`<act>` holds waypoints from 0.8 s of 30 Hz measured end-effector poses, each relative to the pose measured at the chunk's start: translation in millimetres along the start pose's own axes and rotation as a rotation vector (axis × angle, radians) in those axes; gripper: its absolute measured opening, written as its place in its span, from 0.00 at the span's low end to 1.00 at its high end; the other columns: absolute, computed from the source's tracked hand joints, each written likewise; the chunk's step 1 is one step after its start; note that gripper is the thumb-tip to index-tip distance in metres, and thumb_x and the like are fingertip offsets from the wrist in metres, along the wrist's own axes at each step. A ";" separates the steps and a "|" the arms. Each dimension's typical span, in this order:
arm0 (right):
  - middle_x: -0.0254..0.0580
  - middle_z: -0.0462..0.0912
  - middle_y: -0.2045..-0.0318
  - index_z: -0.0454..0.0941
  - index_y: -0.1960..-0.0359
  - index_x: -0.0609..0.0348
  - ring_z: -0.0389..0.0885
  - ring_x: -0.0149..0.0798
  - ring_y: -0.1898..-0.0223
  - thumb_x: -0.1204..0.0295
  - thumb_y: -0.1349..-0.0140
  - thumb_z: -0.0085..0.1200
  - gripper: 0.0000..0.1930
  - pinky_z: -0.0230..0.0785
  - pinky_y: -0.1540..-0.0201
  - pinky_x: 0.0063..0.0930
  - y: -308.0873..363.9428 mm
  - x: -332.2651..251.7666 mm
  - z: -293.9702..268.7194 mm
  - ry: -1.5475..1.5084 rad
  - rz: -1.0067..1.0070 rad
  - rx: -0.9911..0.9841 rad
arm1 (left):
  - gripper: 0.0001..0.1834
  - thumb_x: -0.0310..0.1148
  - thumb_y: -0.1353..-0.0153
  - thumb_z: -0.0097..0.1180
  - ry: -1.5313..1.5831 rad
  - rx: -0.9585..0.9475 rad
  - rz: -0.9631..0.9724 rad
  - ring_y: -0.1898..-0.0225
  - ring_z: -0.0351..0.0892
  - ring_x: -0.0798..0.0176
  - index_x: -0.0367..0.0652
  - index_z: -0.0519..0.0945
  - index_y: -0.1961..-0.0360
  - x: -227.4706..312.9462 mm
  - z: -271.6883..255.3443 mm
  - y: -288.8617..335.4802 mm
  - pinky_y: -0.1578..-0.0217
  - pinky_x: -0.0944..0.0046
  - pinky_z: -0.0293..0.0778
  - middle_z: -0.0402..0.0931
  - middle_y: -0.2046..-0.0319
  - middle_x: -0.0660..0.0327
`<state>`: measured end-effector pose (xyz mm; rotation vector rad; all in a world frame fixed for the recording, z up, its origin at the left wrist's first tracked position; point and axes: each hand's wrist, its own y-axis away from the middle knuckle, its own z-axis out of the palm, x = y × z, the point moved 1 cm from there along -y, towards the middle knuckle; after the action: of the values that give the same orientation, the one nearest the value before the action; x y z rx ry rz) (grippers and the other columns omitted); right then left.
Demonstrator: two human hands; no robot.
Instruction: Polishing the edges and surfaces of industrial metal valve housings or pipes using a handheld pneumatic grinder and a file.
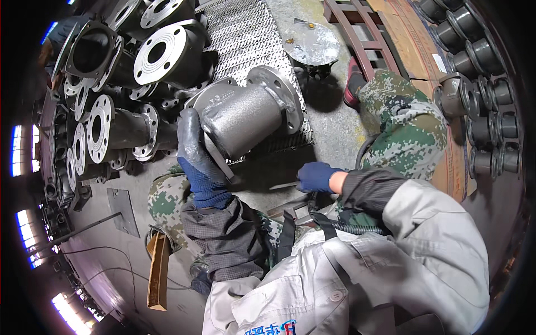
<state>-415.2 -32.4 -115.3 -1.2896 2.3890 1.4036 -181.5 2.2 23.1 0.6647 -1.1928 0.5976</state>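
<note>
A grey flanged valve body [241,120] lies in front of me, with a round flange at its right end and another at its left. My left hand [196,151], in a blue glove with a grey coated palm, grips the rim of the near-left flange; its fingertips are partly hidden behind the metal. Below and to the right of the casting, my right hand [318,177] wears a blue glove and is closed round a thin metal tool [283,185]. The tool points left toward the shadow under the valve body and stays apart from my left hand. Its exact kind cannot be made out.
Several flanged castings [162,53] are stacked at the left. A ridged metal mat [248,39] runs under the valve body. Beyond it stands a round metal stool [311,42], beside a brown metal frame [363,33]. More dark castings [491,134] line the right side.
</note>
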 end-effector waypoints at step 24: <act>0.41 0.86 0.60 0.74 0.42 0.63 0.81 0.25 0.64 0.72 0.44 0.62 0.26 0.72 0.59 0.19 143.2 -17.8 -119.7 -1.150 -0.413 0.039 | 0.38 0.62 0.29 0.26 0.180 -0.150 0.001 0.42 0.71 0.50 0.41 0.65 0.36 23.9 33.1 45.4 0.40 0.50 0.68 0.68 0.41 0.51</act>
<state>-465.4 -79.5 59.1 -0.5864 1.2840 1.3728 -229.2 9.8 60.4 0.4731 -1.0579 0.5508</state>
